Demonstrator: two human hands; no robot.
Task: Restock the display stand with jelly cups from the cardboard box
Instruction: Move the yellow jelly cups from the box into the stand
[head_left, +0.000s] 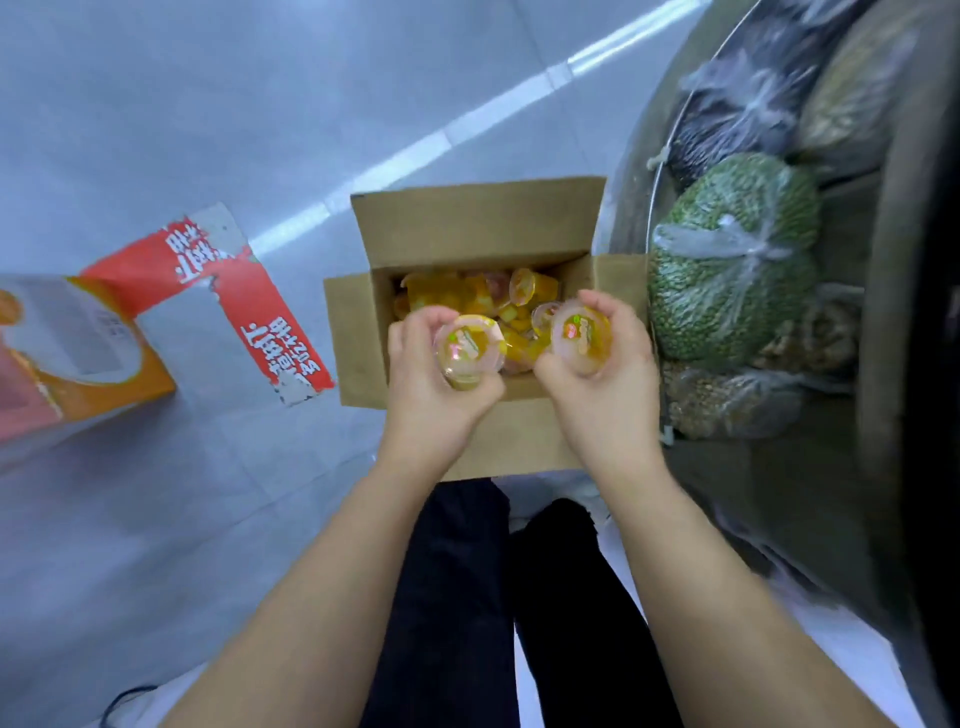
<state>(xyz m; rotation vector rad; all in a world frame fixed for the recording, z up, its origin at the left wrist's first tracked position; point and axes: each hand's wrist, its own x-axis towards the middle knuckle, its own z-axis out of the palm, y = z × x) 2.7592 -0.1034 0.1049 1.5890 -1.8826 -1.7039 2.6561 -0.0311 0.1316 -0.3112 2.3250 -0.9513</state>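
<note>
The pale tiled floor (218, 130) carries everything here. Along its right edge runs a round, dark display stand (893, 364) with a wire rim, holding clear bags of dry goods: a large bag of green beans (732, 260) at the middle, a dark bag (737, 104) beyond it, and a brownish bag of grains (727, 405) nearer the person. At the floor's left edge lies a flattened red, white and orange printed carton (156, 322).

Between the carton and the stand, touching the stand's side, an open cardboard box (467, 228) sits on the floor with all its flaps folded out. Inside it lies a loose heap of jelly cups (478, 296), mostly yellow and orange with some pink, filling the far half of the opening.

The person stands at the box's near edge, dark trouser legs (457, 597) visible below two bare forearms. Both hands hover over the box's near half. The left hand (431, 384) has its fingers curled round a yellow cup (470, 348), foil lid facing up. The right hand (608, 374) likewise grips a second cup (582, 332) from below and behind, thumb and fingers wrapped round its rim. The two cups are near each other but apart.
</note>
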